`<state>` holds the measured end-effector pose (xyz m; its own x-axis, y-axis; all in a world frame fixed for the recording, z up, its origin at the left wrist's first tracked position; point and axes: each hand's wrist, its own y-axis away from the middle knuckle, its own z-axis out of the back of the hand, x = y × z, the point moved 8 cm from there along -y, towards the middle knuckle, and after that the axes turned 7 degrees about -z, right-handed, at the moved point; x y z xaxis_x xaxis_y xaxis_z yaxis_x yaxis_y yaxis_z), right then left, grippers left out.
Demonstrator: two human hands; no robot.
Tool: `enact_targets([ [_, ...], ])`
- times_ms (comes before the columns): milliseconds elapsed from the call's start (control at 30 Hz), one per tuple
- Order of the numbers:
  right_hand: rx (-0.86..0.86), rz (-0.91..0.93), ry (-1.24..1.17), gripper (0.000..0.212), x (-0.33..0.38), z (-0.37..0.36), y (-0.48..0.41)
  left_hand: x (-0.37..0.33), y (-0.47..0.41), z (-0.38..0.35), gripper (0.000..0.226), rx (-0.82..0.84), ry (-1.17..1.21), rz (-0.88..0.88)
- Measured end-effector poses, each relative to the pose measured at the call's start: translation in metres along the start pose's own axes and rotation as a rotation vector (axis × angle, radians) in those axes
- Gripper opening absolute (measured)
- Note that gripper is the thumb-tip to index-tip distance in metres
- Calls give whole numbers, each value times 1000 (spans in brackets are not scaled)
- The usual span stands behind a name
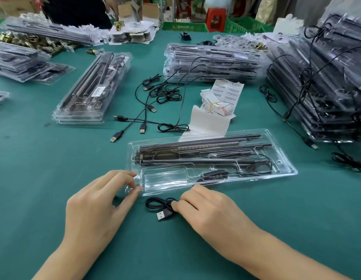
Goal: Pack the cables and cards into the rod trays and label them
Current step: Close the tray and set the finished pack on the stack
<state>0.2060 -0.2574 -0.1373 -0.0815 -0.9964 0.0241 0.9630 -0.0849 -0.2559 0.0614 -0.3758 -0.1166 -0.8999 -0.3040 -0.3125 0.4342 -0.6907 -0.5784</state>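
A clear plastic rod tray (284,168) lies in front of me on the green table, with dark rods (206,147) and a black controller (214,176) in it. My left hand (98,205) touches the tray's near left corner with thumb and fingertips. My right hand (208,209) pinches a coiled black USB cable (161,207) lying on the table just before the tray. Loose USB cables (155,102) lie in the middle of the table. A bundle of cards (214,106) and a barcode label sheet (228,90) sit behind the tray.
Stacks of packed trays stand at centre left (90,87), centre back (212,63), far left (20,61) and right (325,81). Brass fittings (30,42) lie at back left. Another person (78,11) stands across the table. Green crates (195,26) sit behind.
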Motion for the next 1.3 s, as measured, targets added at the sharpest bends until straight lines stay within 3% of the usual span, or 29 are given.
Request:
enact_targets([
  [167, -290, -4, -103, 19, 0, 17, 3, 0, 0, 0, 19, -6, 13, 0],
  [400, -432, -96, -267, 18, -5, 20, -3, 1, 0, 1, 17, 4, 72, 16],
  [600, -452, -36, -115, 18, -1, 29, -11, 7, 3, -2, 8, 22, 137, 58],
  [767, -410, 35, -114, 18, 0, 28, -3, 9, 1, 0, 17, -2, 140, 68],
  [1067, -489, -92, -31, 15, -1, 25, -15, 7, 0, 1, 17, -6, 125, 42],
  [1300, -519, -116, 72, 24, -3, 26, -25, -2, 3, 0, 19, -24, -66, -117],
])
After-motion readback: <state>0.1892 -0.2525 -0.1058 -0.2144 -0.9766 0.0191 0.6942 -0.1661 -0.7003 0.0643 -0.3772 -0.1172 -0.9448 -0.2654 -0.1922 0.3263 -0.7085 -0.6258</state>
